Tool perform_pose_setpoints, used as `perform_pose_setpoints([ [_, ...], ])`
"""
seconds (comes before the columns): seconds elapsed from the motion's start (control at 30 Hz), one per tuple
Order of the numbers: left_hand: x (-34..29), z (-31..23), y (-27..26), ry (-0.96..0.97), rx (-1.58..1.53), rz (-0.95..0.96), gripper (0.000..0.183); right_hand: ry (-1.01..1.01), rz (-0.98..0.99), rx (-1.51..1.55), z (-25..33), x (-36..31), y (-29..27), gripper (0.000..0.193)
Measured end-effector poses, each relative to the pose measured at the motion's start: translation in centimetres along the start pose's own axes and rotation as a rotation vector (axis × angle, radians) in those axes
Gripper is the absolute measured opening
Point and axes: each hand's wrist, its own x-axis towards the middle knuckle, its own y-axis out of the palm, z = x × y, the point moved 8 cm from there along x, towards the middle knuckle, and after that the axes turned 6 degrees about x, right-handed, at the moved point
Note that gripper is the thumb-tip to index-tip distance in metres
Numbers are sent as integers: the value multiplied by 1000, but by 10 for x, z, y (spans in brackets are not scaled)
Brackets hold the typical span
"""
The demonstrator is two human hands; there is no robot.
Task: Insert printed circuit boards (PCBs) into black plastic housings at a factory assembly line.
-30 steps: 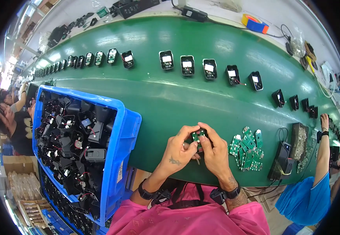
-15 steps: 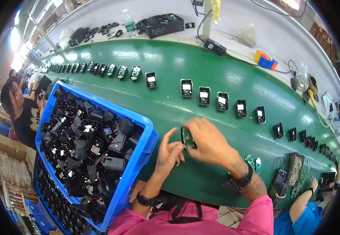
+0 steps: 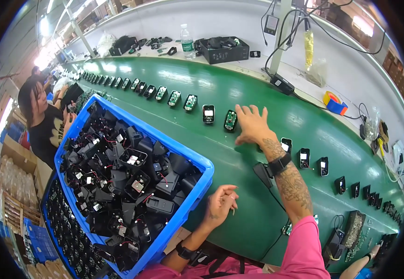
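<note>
A black plastic housing with a green circuit board [image 3: 230, 121] stands in the row on the bench. Right beside it, my right hand [image 3: 252, 123] is open with its fingers spread and nothing in them. My left hand [image 3: 222, 204] hovers near the bench's front edge, to the right of the blue crate [image 3: 202, 179]. Its fingers are curled in, and whatever they may hold is hidden. Left of the board housing stands another housing with a white label inside [image 3: 208, 114]. Below my right wrist is a black corded device [image 3: 262, 175].
Similar housings run in a line along the green bench [image 3: 165, 125]. Black parts with thin wires fill the crate. A dark box [image 3: 224, 51], a water bottle [image 3: 186, 42] and tape rolls [image 3: 335, 102] are at the back. A co-worker [image 3: 39, 121] is at the left.
My right hand has left my left hand and reached forward to the row. The housing with the green board, earlier between my hands, now stands there. The whole view has shifted.
</note>
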Motion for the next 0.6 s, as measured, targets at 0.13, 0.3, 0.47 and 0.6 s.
perform_pose_setpoints([
  [0.13, -2, -5, 4, 0, 21, 21, 23, 44, 234, -52, -15, -10, 14, 65],
  [0.3, -2, 12, 5, -42, -120, 28, 41, -35, 154, 76, 13, -48, -32, 61],
  [0.47, -31, -6, 22, -45, -462, 51, 58, -298, 224, 471, 105, -172, -91, 70],
  [0.6, -61, -27, 35, -30, -397, 99, 59, -174, 5, 255, 105, -240, -123, 69],
])
